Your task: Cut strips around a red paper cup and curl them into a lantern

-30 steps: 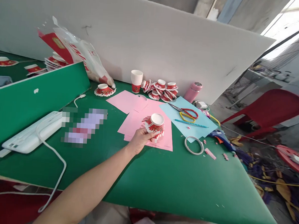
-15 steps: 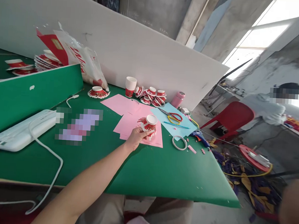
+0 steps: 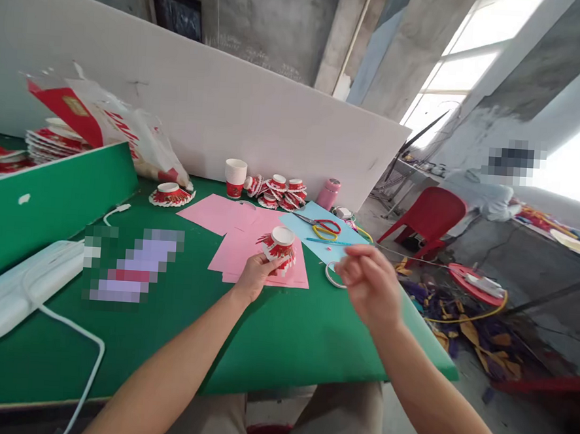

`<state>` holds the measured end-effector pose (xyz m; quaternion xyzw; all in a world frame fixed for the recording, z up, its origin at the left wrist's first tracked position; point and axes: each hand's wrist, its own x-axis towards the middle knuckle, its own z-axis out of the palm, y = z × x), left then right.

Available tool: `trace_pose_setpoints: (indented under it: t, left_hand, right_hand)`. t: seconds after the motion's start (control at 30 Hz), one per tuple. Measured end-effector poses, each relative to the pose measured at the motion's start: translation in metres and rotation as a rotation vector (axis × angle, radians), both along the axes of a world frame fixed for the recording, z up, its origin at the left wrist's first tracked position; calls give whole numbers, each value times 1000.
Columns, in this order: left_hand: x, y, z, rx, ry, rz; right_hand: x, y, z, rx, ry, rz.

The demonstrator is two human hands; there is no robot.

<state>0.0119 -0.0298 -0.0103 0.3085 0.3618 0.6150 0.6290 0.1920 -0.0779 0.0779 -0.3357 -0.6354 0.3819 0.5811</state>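
My left hand (image 3: pixel 253 274) grips a red-and-white paper cup (image 3: pixel 279 245) cut into fringed strips, held upside down over the pink paper sheets (image 3: pixel 249 241) on the green table (image 3: pixel 283 334). My right hand (image 3: pixel 370 285) hovers above the table's right part, fingers loosely apart and blurred, holding nothing that I can see. It partly covers a roll of clear tape (image 3: pixel 332 275). Red-and-yellow scissors (image 3: pixel 323 227) and a blue pen (image 3: pixel 328 241) lie on a light blue sheet (image 3: pixel 329 234).
Several cut cups (image 3: pixel 278 191) and a whole cup (image 3: pixel 235 177) stand by the white board (image 3: pixel 218 108), next to a pink bottle (image 3: pixel 329 193). A white device (image 3: pixel 15 288) with a cable lies left. A red chair (image 3: pixel 430 219) and another person (image 3: pixel 488 196) are at right.
My right hand has come into view from the lower right, over the tape. The view has tilted up and rightward. My left hand keeps the cup in place.
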Motion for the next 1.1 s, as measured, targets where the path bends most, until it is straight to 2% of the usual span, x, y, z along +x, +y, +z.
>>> trace_pose_setpoints:
  t: [0.13, 0.23, 0.33, 0.43, 0.5, 0.7, 0.87, 1.1]
  left_hand:
    - [-2, 1, 7, -60, -37, 49]
    - [-1, 3, 11, -104, -51, 68]
    - [2, 6, 15, -136, -54, 71]
    - [6, 11, 20, -161, -81, 71]
    - [10, 15, 23, -174, -97, 55]
    - [18, 20, 20, -248, -82, -3]
    - [14, 15, 10, -279, -49, -48]
    - [15, 11, 6, -267, -39, -146]
  right_hand:
    - [-5, 29, -39, 97, -217, -44]
    - [-9, 47, -66, 309, -456, -64]
    - [-11, 59, -80, 555, -615, -40]
    - [-13, 71, -84, 747, -683, -69]
    - [-15, 79, -85, 810, -700, -115]
    - [-13, 92, -96, 786, -676, -227]
    - [-5, 91, -96, 786, -729, -141]
    - [-2, 93, -91, 780, -697, -60]
